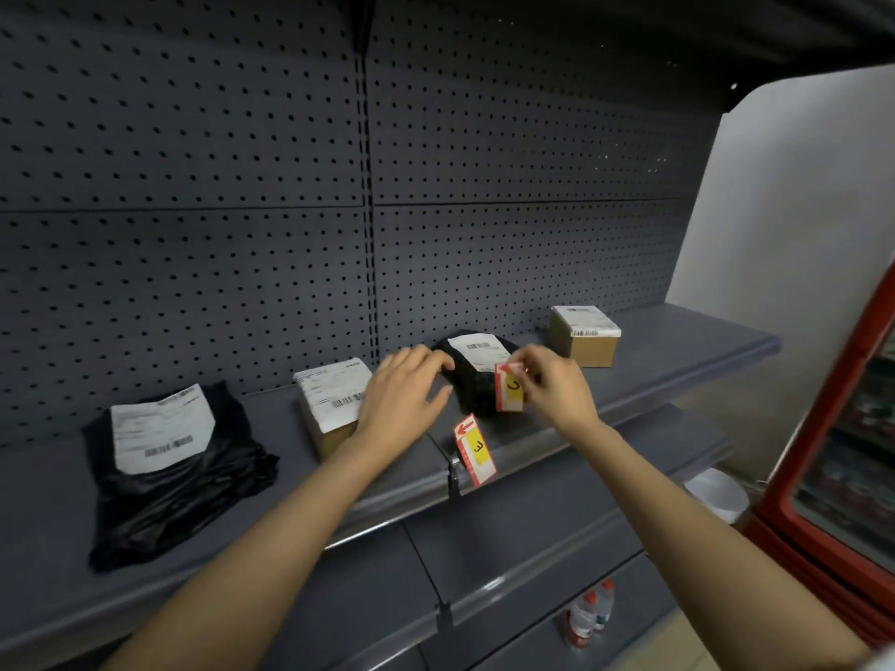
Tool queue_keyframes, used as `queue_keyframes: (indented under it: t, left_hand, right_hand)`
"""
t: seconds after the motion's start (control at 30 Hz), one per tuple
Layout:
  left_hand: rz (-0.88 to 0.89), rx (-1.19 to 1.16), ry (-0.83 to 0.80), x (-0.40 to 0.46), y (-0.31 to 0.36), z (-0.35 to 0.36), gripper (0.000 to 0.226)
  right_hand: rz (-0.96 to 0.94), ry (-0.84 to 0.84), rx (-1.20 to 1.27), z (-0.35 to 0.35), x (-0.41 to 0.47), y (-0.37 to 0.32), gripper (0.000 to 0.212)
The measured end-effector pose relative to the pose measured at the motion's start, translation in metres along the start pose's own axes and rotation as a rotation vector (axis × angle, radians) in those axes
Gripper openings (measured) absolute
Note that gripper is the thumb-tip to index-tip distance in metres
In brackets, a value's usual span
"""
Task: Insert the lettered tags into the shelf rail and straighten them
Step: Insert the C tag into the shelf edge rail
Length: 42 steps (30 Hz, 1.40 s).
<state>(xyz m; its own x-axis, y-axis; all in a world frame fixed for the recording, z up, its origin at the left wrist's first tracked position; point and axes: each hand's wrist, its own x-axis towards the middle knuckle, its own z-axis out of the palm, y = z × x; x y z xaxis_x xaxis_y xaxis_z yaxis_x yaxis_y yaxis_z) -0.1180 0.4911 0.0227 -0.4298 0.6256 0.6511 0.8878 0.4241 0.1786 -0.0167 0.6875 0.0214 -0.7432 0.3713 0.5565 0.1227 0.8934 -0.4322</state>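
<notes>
My right hand (557,385) pinches a small stack of red-and-white tags (509,388) above the shelf; the front one has a yellow patch with a letter that looks like C. My left hand (404,394) hovers with fingers spread over the shelf, between a cardboard box and a black bag, holding nothing. One tag marked E (475,450) stands tilted in the shelf rail (532,450) just right of the join between two shelf sections.
On the grey shelf (58,501) lie a black bag with a white label (169,472), a labelled cardboard box (331,404), a second black bag (477,375) and another box (583,334). Bottles (588,615) stand below. A red fridge (842,452) is at right.
</notes>
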Motion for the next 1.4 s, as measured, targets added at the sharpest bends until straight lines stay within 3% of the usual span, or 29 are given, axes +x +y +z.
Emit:
queue_keyframes:
  t: [0.13, 0.27, 0.5, 0.9, 1.13, 1.3, 1.4]
  left_hand:
    - [-0.098, 0.105, 0.128, -0.029, -0.027, -0.056, 0.015]
    - [-0.275, 0.277, 0.117, -0.108, -0.062, -0.110, 0.010]
    - [-0.445, 0.426, -0.104, -0.238, -0.095, -0.155, 0.025]
    - [-0.247, 0.510, -0.181, -0.255, -0.092, -0.139, 0.055]
    - [-0.185, 0.621, -0.151, -0.260, -0.095, -0.132, 0.039]
    - [-0.291, 0.502, -0.115, -0.262, -0.090, -0.129, 0.035]
    - [-0.338, 0.433, -0.083, -0.267, -0.091, -0.128, 0.032]
  right_hand:
    - [-0.148, 0.033, 0.221, 0.008, 0.007, -0.065, 0.004]
    - [-0.280, -0.086, 0.441, 0.051, -0.007, -0.147, 0.005]
    - [-0.485, -0.254, 0.546, 0.121, -0.057, -0.259, 0.007]
    - [-0.308, -0.249, 0.662, 0.138, -0.091, -0.266, 0.011]
    - [-0.192, -0.187, 0.773, 0.134, -0.100, -0.257, 0.018]
    - [-0.168, -0.254, 0.691, 0.141, -0.110, -0.265, 0.009]
    - [-0.254, -0.308, 0.520, 0.145, -0.117, -0.264, 0.004]
